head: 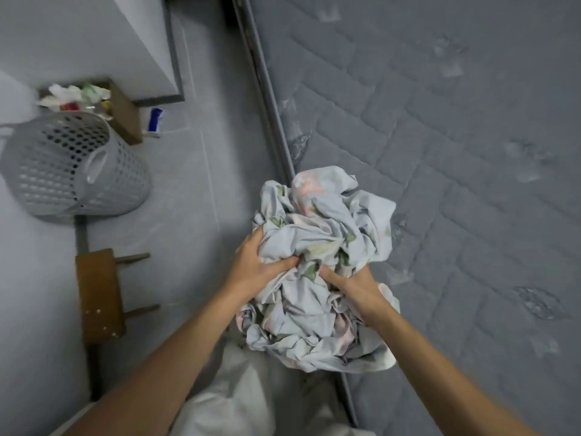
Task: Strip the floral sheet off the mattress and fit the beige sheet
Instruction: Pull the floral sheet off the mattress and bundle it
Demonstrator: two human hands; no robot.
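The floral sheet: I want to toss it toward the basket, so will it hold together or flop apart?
The floral sheet is probably floppy: it lies bunched in loose folds. Its edges sag below both hands, so it may unravel in flight.

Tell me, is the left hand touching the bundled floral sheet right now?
Touching. The head view shows the left hand gripping the bundled floral sheet, its fingers curled into the folds with no gap; the right hand grips it too.
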